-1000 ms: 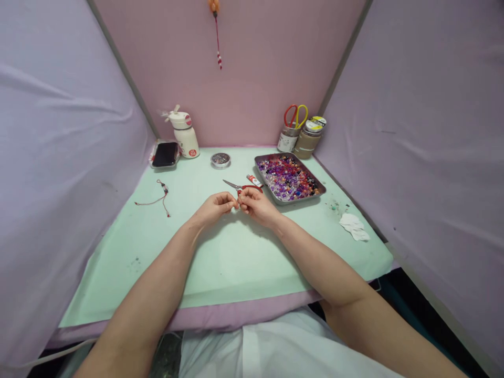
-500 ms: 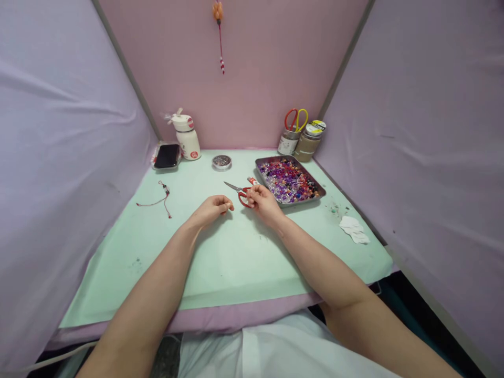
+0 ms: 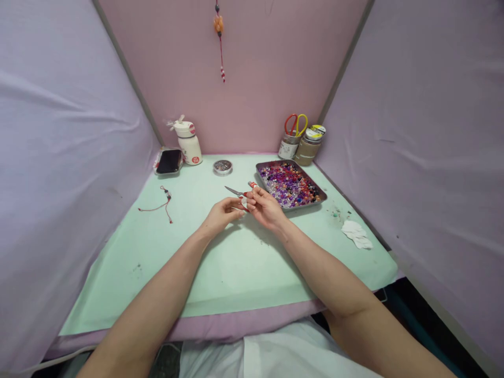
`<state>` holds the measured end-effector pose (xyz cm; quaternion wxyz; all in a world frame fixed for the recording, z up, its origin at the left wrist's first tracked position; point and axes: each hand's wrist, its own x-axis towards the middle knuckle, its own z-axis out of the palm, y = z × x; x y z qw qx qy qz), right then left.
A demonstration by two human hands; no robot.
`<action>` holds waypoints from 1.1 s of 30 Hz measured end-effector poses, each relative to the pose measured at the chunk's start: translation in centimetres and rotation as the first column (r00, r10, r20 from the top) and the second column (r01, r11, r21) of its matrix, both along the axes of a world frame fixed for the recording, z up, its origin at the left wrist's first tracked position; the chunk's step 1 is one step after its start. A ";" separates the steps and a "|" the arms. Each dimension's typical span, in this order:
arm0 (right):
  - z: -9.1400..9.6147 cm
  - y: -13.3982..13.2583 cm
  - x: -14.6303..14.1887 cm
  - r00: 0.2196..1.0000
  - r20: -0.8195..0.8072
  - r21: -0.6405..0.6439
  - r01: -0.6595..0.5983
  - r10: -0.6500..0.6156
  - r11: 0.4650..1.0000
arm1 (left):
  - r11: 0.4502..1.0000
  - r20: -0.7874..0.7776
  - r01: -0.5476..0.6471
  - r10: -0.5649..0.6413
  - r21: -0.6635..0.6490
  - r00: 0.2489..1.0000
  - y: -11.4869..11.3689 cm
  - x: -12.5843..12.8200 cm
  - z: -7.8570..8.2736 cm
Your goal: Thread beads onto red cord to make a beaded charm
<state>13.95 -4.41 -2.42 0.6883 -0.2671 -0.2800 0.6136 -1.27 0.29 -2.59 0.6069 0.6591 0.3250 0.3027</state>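
Head view: the relation that matters lies between the two sets of fingertips, where a small pale thing point(image 3: 244, 201) sits, nearest the right hand's point(image 3: 266, 208) curled fingers and just right of the left hand's point(image 3: 222, 215). It is too small to show its long axis. The left thumb and forefinger look slightly parted, pointing right toward it; whether either hand is clamped on it I cannot tell.

Just beyond the fingers, the scissors point(image 3: 234, 191) lie on the desk point(image 3: 220, 268), blades aimed away and to the left, red handles running back toward the right hand, which partly hides them and is the nearer one. Right of and beyond the right fingers stands the tray point(image 3: 321, 193) of beads point(image 3: 291, 186); well left of the left fingers lies a beaded cord point(image 3: 168, 196).
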 end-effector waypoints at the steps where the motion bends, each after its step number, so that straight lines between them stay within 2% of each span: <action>1: 0.1 -0.1 -0.1 1.000 -0.003 -0.007 -0.012 0.011 1.000 | 1.000 0.062 -0.017 0.017 -0.002 0.998 0.0 0.1 0.0; 3: 0.2 -0.2 -0.3 1.000 0.006 -0.024 -0.017 0.018 1.000 | 0.999 0.135 -0.040 0.041 -0.012 0.990 -0.2 0.4 0.1; 6: 0.3 -0.3 -0.5 0.999 0.034 -0.040 -0.020 0.022 0.999 | 0.996 0.165 -0.090 0.090 -0.011 0.982 -0.4 0.5 0.2; 15: 0.2 -0.4 -0.2 0.998 0.005 -0.047 -0.058 0.058 0.997 | 0.980 0.126 -0.189 0.181 0.055 0.975 -0.2 0.2 0.4; 18: 0.4 -0.2 0.3 0.998 0.060 -0.057 0.015 -0.011 0.998 | 0.971 0.117 -0.222 0.211 0.088 0.970 0.3 0.0 0.2; 22: 0.2 0.1 0.8 0.951 0.236 -0.031 0.214 -0.201 0.976 | 0.944 0.127 -0.325 0.315 0.064 0.940 1.3 -0.5 0.0; 24: -0.2 0.2 0.9 0.850 0.429 0.025 0.326 -0.305 0.945 | 0.919 0.141 -0.392 0.383 0.038 0.913 1.8 -0.7 -0.1; 25: -0.4 0.3 1.0 0.761 0.546 0.077 0.371 -0.351 0.925 | 0.908 0.153 -0.418 0.409 0.031 0.900 2.0 -0.9 -0.2; 27: -1.0 0.3 1.1 0.514 0.756 0.214 0.393 -0.406 0.894 | 0.889 0.180 -0.456 0.444 0.034 0.878 2.3 -1.0 -0.2; 30: -2.0 0.6 1.1 0.141 0.919 0.321 0.278 -0.369 0.906 | 0.870 0.184 -0.490 0.475 0.049 0.861 2.3 -1.1 -0.2; 33: -2.5 1.0 0.9 -0.104 0.968 0.247 0.231 -0.228 0.941 | 0.864 0.161 -0.501 0.487 0.052 0.858 2.2 -1.0 0.0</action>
